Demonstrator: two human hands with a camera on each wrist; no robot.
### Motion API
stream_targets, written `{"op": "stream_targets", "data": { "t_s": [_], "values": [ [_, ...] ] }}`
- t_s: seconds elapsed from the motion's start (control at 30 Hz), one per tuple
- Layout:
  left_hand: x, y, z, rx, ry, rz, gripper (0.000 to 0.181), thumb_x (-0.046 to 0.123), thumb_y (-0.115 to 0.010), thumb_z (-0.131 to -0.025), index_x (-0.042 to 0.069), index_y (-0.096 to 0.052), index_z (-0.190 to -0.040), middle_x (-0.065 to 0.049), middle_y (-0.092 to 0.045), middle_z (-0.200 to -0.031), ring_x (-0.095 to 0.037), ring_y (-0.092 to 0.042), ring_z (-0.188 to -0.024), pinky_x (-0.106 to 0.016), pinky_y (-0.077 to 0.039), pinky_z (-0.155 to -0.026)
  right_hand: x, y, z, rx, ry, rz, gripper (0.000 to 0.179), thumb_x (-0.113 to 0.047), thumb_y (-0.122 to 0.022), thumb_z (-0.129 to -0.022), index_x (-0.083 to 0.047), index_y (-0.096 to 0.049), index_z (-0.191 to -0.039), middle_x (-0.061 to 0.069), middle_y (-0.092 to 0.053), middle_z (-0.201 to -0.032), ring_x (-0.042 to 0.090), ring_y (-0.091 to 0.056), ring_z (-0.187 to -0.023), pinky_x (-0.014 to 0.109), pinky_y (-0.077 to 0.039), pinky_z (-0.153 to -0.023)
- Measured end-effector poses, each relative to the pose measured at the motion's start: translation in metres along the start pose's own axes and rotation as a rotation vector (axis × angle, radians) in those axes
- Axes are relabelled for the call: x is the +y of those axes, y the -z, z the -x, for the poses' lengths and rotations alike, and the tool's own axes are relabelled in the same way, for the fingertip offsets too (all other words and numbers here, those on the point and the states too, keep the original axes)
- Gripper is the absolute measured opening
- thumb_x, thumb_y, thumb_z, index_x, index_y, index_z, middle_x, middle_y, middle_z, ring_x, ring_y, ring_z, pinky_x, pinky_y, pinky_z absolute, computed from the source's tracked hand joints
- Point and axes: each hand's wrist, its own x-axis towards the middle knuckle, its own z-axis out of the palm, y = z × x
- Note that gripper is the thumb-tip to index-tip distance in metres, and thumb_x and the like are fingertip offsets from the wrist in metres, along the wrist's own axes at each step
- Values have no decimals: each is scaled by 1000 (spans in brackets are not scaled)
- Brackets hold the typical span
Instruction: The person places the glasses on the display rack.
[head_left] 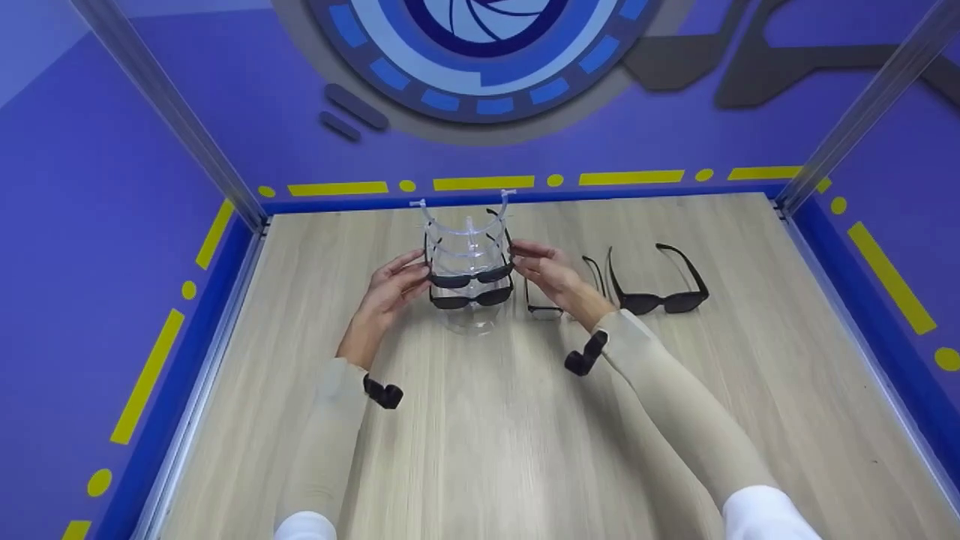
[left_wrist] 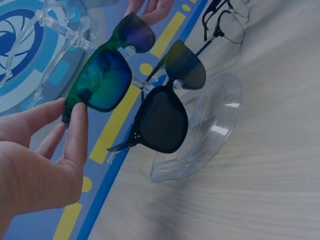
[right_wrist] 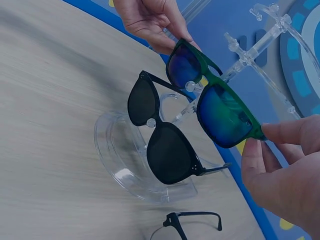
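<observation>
A clear plastic display stand (head_left: 471,328) stands on the table, with two pairs of sunglasses on it, one above the other. The upper sunglasses (right_wrist: 225,115) have a green frame and blue-green mirrored lenses. My left hand (head_left: 388,291) pinches them at one outer corner, thumb and fingers meeting at the hinge. At the opposite corner my right hand (head_left: 553,276) pinches the same pair. Just below, the black sunglasses (left_wrist: 162,120) with dark lenses rest on the stand's lower arm, touched by neither hand. Bare upper arms of the stand rise above the green pair.
Right of the stand lie thin-framed eyeglasses (head_left: 545,311), partly hidden behind my right hand. Farther right, another pair of dark sunglasses (head_left: 664,302) lies with temples unfolded. Blue printed walls (head_left: 480,161) close off the table's back and sides.
</observation>
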Motion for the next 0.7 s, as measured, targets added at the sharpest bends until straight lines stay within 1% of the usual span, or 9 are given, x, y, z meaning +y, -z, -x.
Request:
{"op": "stream_targets", "data": {
  "t_s": [0.1, 0.23, 0.33, 0.5, 0.63, 0.7],
  "values": [
    [-2, 1, -1, 7, 1, -5, 53, -7, -63, -96, -1, -50, -147, 2, -76, -98, -8, -73, -84, -23, -62, -81, 3, 1, 0, 4, -10, -7, 54, 12, -50, -97, 7, -42, -150, 25, -42, -157, 12, -60, -111, 19, -53, -98],
    [-4, 2, -1, 16, 9, -6, 52, -8, -64, -95, -1, -52, -145, 3, -75, -96, -8, -73, -83, -23, -62, -81, 7, 3, -1, 7, -31, -1, 54, 12, -50, -98, 5, -43, -150, 22, -45, -156, 13, -60, -114, 23, -50, -106],
    [-5, 4, -1, 12, 14, -4, 51, -8, -64, -95, 0, -53, -145, 2, -75, -97, -9, -73, -84, -23, -62, -82, 9, 4, -1, 2, -30, 8, 54, 13, -50, -97, 6, -43, -150, 23, -44, -157, 14, -60, -114, 25, -49, -110],
    [-4, 4, 0, 13, 10, 8, 52, -8, -63, -95, 0, -53, -145, 1, -75, -97, -9, -73, -85, -23, -62, -83, 10, 4, -2, 6, -22, 10, 53, 14, -50, -97, 6, -44, -149, 22, -47, -155, 13, -62, -111, 26, -50, -109],
    [-5, 2, -1, 9, 3, -1, 53, -8, -63, -95, -1, -51, -146, 2, -74, -95, -9, -72, -84, -24, -62, -85, 11, 5, -2, 21, -24, 5, 53, 14, -51, -96, 6, -46, -148, 19, -53, -150, 12, -63, -109, 25, -52, -107],
    [-6, 2, -1, 3, 0, -9, 53, -8, -63, -95, -1, -51, -147, 3, -74, -93, -9, -72, -84, -24, -62, -85, 12, 6, -3, 19, -24, 3, 54, 14, -50, -96, 6, -44, -149, 20, -52, -150, 13, -63, -109, 24, -52, -107]
  ]
}}
